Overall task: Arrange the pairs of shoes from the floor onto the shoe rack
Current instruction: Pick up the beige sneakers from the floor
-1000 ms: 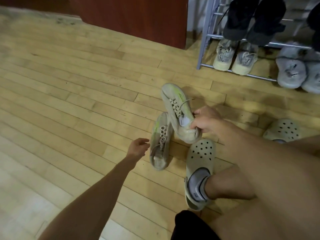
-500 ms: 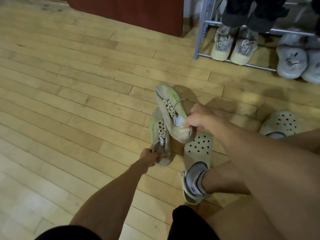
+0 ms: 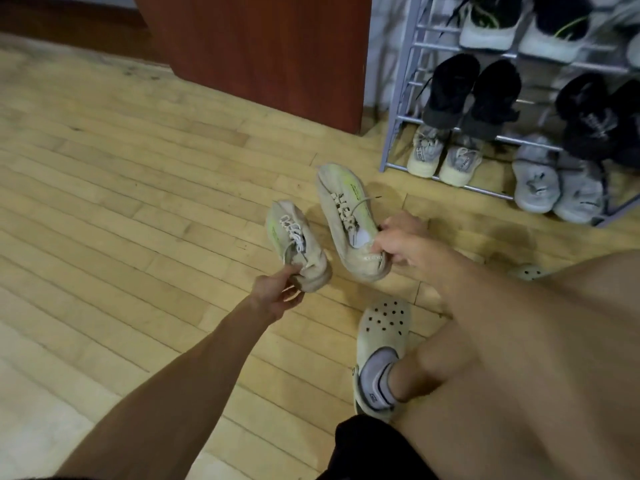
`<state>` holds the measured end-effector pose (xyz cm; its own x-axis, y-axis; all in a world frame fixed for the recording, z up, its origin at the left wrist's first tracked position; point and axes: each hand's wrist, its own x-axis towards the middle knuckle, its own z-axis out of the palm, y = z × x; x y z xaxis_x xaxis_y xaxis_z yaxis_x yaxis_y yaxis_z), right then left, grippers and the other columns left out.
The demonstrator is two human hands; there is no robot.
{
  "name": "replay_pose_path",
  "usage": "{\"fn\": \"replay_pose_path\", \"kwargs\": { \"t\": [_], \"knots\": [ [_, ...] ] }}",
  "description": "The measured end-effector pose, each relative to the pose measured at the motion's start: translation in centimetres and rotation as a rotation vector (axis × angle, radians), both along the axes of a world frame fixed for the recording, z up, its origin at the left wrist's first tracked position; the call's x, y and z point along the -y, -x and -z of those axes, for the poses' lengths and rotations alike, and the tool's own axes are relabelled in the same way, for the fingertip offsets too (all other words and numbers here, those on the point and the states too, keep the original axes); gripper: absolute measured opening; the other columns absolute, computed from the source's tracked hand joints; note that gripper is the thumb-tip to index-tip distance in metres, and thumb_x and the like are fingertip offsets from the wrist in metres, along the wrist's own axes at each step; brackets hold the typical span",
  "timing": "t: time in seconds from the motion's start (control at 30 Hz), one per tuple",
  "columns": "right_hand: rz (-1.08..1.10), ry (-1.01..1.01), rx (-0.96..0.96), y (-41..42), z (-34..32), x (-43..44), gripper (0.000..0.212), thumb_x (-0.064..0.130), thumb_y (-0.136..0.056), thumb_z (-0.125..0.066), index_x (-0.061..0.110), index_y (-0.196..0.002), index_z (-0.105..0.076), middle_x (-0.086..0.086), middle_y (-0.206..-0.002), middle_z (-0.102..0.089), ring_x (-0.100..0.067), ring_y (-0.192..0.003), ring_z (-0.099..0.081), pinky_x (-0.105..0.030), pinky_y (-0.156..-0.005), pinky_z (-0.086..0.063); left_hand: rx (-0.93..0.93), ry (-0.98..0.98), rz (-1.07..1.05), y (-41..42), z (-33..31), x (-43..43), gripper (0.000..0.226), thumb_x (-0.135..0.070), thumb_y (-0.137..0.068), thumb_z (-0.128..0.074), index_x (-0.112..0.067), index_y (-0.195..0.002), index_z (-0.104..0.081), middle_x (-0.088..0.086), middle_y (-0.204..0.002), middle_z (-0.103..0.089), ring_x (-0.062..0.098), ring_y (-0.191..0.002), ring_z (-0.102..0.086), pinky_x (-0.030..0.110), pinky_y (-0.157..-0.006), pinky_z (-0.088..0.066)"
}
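Note:
Two worn beige sneakers with green trim are held above the wooden floor. My left hand (image 3: 277, 292) grips the heel of the smaller-looking left sneaker (image 3: 294, 242), its toe pointing away. My right hand (image 3: 398, 244) pinches the heel collar of the right sneaker (image 3: 346, 220), also toe away. The grey metal shoe rack (image 3: 398, 109) stands at the upper right, beyond both shoes, with several pairs on its shelves.
A red-brown wooden cabinet (image 3: 263, 46) stands left of the rack. My feet wear pale clogs (image 3: 381, 327), one near the held shoes, another (image 3: 528, 271) partly hidden behind my right arm. Beige (image 3: 443, 157) and grey (image 3: 557, 181) pairs fill the rack's bottom level.
My left hand reached the sneaker on the floor, took its heel and lifted it. The view tilted up, showing more of the rack.

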<state>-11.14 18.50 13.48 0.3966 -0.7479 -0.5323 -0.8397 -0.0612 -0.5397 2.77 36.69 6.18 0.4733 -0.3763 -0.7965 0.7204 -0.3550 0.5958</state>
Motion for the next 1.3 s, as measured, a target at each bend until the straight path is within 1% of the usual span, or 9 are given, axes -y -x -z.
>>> {"fn": "replay_pose_path", "kwargs": {
  "t": [0.17,0.27,0.43,0.53,0.67,0.87,1.07,1.13,1.3],
  "knots": [
    [-0.005,0.168,0.130,0.5,-7.4,1.4,0.028,0.007,-0.070,-0.075,0.011,-0.098,-0.074,-0.009,-0.090,-0.074,-0.024,-0.080,-0.070,-0.040,-0.076,-0.061,0.222,0.136,0.049,-2.5,-9.2,2.3,0.009,-0.011,-0.079,-0.071,-0.009,-0.076,-0.063,0.005,-0.070,-0.057,0.016,-0.059,-0.053,0.023,-0.047,-0.052],
    [0.009,0.270,0.208,1.5,-12.0,2.4,0.034,0.007,-0.072,-0.073,0.010,-0.106,-0.073,-0.010,-0.098,-0.074,-0.028,-0.092,-0.068,-0.045,-0.084,-0.058,0.319,0.248,0.123,-2.6,-14.9,4.2,0.007,-0.015,-0.080,-0.071,-0.014,-0.081,-0.064,0.003,-0.077,-0.061,0.016,-0.069,-0.057,0.026,-0.057,-0.052],
    [0.151,0.355,0.392,5.0,-18.6,6.1,0.036,0.011,-0.074,-0.074,0.019,-0.109,-0.073,-0.006,-0.094,-0.074,-0.023,-0.086,-0.068,-0.037,-0.077,-0.059,0.486,0.389,0.262,-1.2,-23.5,9.4,0.006,-0.016,-0.082,-0.070,-0.016,-0.086,-0.065,0.001,-0.085,-0.067,0.016,-0.081,-0.062,0.034,-0.069,-0.055],
    [0.243,0.347,0.530,7.4,-21.8,9.0,0.039,0.011,-0.076,-0.075,0.019,-0.114,-0.071,-0.006,-0.101,-0.073,-0.024,-0.094,-0.068,-0.045,-0.081,-0.059,0.557,0.441,0.311,0.4,-27.6,13.8,0.011,-0.012,-0.080,-0.073,-0.010,-0.087,-0.066,0.008,-0.086,-0.069,0.020,-0.075,-0.067,0.036,-0.063,-0.059],
    [0.353,0.370,0.613,10.9,-25.4,13.8,0.038,0.009,-0.075,-0.074,0.019,-0.112,-0.071,-0.007,-0.102,-0.074,-0.026,-0.095,-0.069,-0.048,-0.083,-0.058,0.640,0.465,0.360,2.7,-31.8,20.5,0.028,-0.012,-0.076,-0.077,-0.004,-0.100,-0.066,0.011,-0.090,-0.072,0.019,-0.074,-0.070,0.031,-0.053,-0.058],
    [0.480,0.387,0.684,14.9,-28.1,22.4,0.035,0.006,-0.075,-0.075,0.015,-0.108,-0.073,-0.008,-0.092,-0.075,-0.024,-0.083,-0.070,-0.040,-0.073,-0.061,0.729,0.480,0.419,4.9,-36.3,30.9,0.017,-0.008,-0.072,-0.080,-0.007,-0.082,-0.066,0.009,-0.078,-0.071,0.019,-0.065,-0.068,0.030,-0.046,-0.057],
    [0.557,0.281,0.731,14.4,-27.8,29.9,0.021,0.005,-0.075,-0.075,0.009,-0.096,-0.075,-0.018,-0.088,-0.075,-0.033,-0.078,-0.070,-0.058,-0.074,-0.058,0.735,0.453,0.428,4.9,-37.3,40.4,0.023,-0.005,-0.074,-0.078,-0.003,-0.093,-0.066,0.012,-0.078,-0.070,0.022,-0.064,-0.068,0.039,-0.056,-0.061],
    [0.567,0.262,0.738,13.7,-27.6,32.3,0.020,0.007,-0.074,-0.077,0.004,-0.094,-0.075,-0.018,-0.087,-0.074,-0.028,-0.075,-0.068,-0.049,-0.071,-0.061,0.747,0.422,0.439,4.1,-37.0,42.9,0.023,-0.006,-0.075,-0.078,-0.004,-0.095,-0.067,0.012,-0.083,-0.071,0.024,-0.070,-0.069,0.044,-0.063,-0.061],
    [0.598,0.202,0.747,11.4,-27.2,36.4,0.027,0.010,-0.077,-0.076,-0.005,-0.099,-0.069,-0.014,-0.077,-0.069,-0.023,-0.058,-0.066,-0.028,-0.046,-0.055,0.733,0.380,0.494,3.0,-35.8,47.3,0.023,-0.005,-0.076,-0.076,-0.005,-0.096,-0.064,0.012,-0.087,-0.069,0.021,-0.068,-0.067,0.033,-0.042,-0.057]
  ]
}}
